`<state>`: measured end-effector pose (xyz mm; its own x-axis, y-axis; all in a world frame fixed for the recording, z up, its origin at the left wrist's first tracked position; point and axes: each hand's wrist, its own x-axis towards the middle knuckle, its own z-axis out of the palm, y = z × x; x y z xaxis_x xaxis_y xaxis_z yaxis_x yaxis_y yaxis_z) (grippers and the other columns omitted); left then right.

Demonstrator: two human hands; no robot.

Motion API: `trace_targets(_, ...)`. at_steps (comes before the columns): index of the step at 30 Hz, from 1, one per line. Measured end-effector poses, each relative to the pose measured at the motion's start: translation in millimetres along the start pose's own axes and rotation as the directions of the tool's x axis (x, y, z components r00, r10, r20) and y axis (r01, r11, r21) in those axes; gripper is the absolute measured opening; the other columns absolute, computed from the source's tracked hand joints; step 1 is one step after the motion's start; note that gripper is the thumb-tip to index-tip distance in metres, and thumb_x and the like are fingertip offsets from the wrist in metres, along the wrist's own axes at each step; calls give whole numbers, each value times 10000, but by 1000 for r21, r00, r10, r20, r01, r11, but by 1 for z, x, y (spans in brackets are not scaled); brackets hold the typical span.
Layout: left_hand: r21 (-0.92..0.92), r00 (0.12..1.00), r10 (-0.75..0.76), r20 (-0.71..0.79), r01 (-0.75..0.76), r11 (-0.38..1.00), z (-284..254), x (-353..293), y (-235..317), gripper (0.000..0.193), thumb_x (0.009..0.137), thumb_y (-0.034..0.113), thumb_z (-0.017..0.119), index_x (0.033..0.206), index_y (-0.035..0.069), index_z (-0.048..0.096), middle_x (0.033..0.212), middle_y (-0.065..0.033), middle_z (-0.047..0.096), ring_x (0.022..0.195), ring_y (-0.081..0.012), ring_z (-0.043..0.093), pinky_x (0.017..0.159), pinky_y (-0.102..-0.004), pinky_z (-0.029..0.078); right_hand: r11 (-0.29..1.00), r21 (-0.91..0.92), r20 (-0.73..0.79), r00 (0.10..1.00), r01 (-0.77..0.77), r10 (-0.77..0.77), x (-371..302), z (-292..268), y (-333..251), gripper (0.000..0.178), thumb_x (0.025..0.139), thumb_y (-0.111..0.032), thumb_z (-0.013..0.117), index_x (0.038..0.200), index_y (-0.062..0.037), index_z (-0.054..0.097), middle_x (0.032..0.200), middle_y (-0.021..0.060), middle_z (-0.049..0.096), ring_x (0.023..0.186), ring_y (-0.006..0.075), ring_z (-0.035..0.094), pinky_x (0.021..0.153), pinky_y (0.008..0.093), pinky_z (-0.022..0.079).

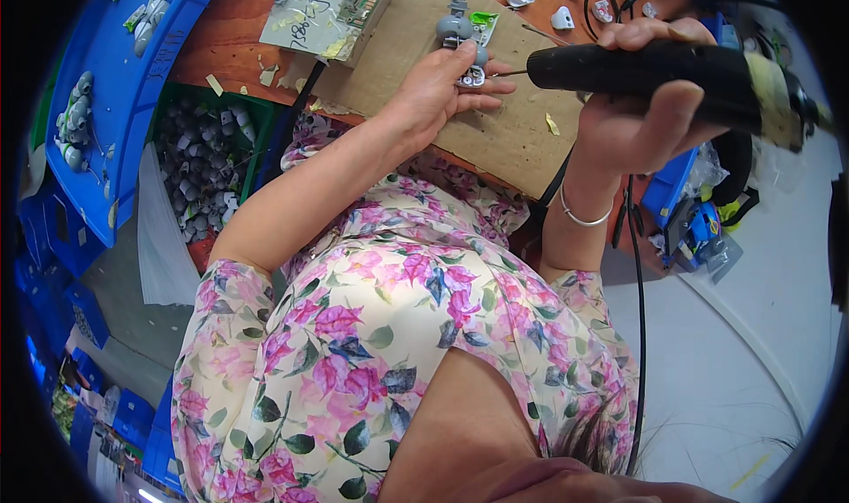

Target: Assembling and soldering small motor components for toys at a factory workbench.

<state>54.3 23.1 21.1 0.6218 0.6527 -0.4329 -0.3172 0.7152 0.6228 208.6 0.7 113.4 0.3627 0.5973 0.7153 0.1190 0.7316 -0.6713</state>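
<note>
My left hand (423, 98) holds a small grey plastic toy part (455, 27) with rounded joints, a bright green patch and a white piece at its near end. The thumb presses on top while the fingers stretch out beneath it. In my right hand (632, 131) is a black electric screwdriver (650, 71), lying sideways with its thin bit pointing left. The bit's tip is close to the white end of the part, by my left fingertips; whether it touches I cannot tell. Under both lies a brown cardboard sheet (517, 136).
A metal box (305, 16) with a green circuit board sits at the far left of the cardboard. White shell pieces (562, 18) are scattered at the back. Left are a green crate (265, 140) of grey parts and a blue tray (133, 140). A black cable (640, 326) hangs at right.
</note>
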Motion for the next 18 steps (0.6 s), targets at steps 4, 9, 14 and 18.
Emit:
trace_targets(4, 8, 1000, -14, -26, 14, 1000, 1, 3, -2, 471, 1089, 361, 410, 1237, -74, 508, 1237, -199, 643, 1046, -273, 704, 796, -326, 610, 990, 140, 36, 999, -9, 4, 1, -5, -8, 596, 934, -474, 665, 1239, -1, 469, 1089, 154, 579, 885, 248, 619, 737, 424, 518)
trace_targets(9, -7, 1000, -19, -2, 19, 1000, -4, 7, -5, 472, 1087, 357, 412, 1231, -83, 502, 1231, -203, 644, 1038, -273, 707, 784, -323, 614, 997, -31, 67, 995, -71, 73, -1, 11, -14, 662, 903, -531, 683, 1228, 6, 473, 970, 150, 595, 879, 220, 616, 777, 395, 500)
trace_targets(14, -9, 1000, -25, 5, 25, 1000, -2, 7, -6, 461, 1086, 351, 412, 1217, -82, 501, 1226, -209, 644, 1044, -273, 705, 789, -323, 614, 999, 36, 85, 996, -25, 22, 0, 12, -6, 641, 927, -462, 684, 1213, 52, 428, 1036, 172, 556, 832, 242, 635, 707, 386, 545)
trace_targets(18, -3, 1000, -25, 0, 25, 1000, 1, 6, -4, 466, 1089, 354, 404, 1210, -84, 507, 1224, -204, 645, 1053, -267, 701, 791, -320, 611, 994, 107, 112, 993, 23, -35, 2, 6, -1, 623, 951, -396, 680, 1208, 84, 377, 1092, 216, 533, 779, 263, 653, 643, 369, 588)
